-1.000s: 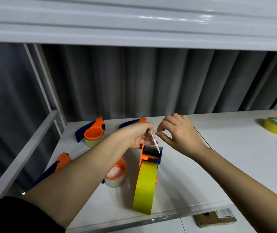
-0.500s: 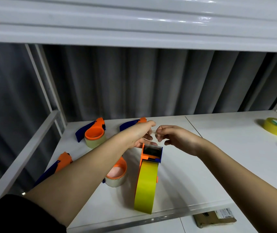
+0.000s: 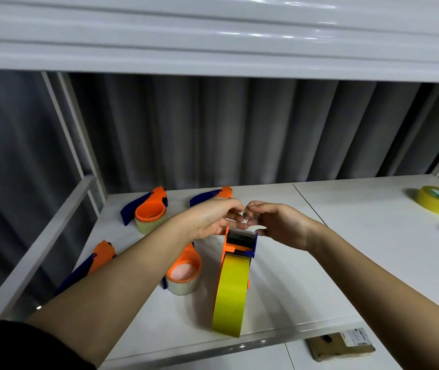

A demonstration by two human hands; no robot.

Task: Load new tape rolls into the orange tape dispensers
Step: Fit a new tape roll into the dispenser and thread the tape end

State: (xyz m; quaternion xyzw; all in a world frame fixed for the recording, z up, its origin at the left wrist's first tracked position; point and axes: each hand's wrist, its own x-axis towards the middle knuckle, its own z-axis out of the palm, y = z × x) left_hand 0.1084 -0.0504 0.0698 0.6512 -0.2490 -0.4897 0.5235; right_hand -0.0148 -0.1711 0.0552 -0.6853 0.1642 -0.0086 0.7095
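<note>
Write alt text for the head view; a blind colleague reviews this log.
Both hands, left and right, pinch a clear tape end above an upright orange dispenser loaded with a yellow roll on a white table. Other dispensers lie left; spare rolls sit far right.

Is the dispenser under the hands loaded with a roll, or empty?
Loaded. A yellow roll sits in the orange dispenser, which stands on edge on the table; both hands pinch the clear tape end above its cutter.
</note>
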